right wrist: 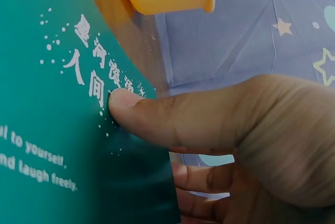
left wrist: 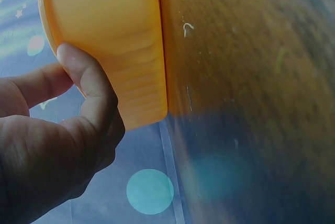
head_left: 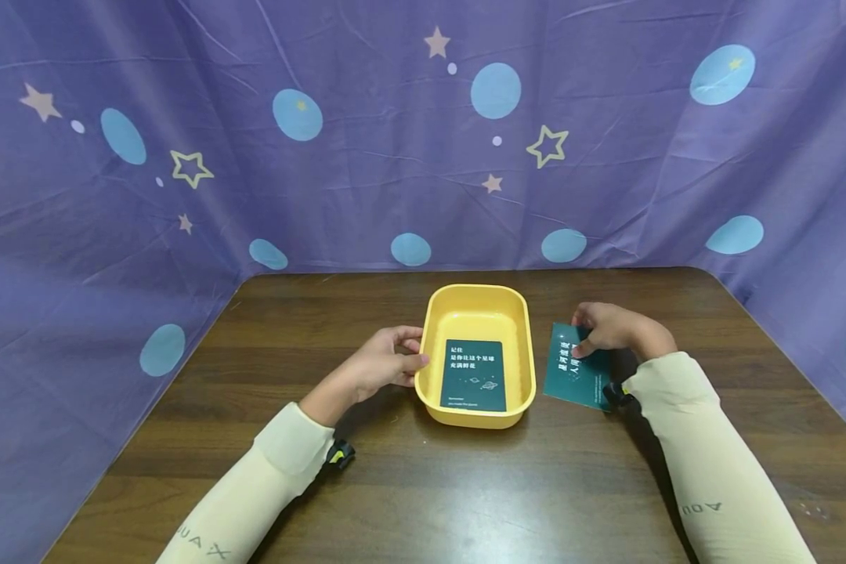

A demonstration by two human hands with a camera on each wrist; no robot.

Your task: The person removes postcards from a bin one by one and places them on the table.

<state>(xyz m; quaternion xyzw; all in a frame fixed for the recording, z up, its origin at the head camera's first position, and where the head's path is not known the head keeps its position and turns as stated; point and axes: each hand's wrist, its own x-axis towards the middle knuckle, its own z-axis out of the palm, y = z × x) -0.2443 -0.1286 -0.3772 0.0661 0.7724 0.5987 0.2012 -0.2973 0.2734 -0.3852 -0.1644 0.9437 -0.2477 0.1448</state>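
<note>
A yellow plastic tray (head_left: 475, 301) sits on the table, and a dark green card (head_left: 472, 376) with white lettering lies inside it. My left hand (head_left: 381, 360) pinches the tray's left rim between thumb and fingers; the left wrist view shows the thumb and a finger on the tray's edge (left wrist: 104, 35). To the right of the tray, my right hand (head_left: 609, 327) pinches a second green card (head_left: 562, 372). In the right wrist view the thumb presses on the printed face of that card (right wrist: 57, 109), with fingers behind it.
The brown wooden table (head_left: 395, 486) reaches back to a purple curtain (head_left: 366, 196) with stars and blue dots, which also hangs along both sides. A small pale thread (left wrist: 187, 28) lies on the wood near the tray.
</note>
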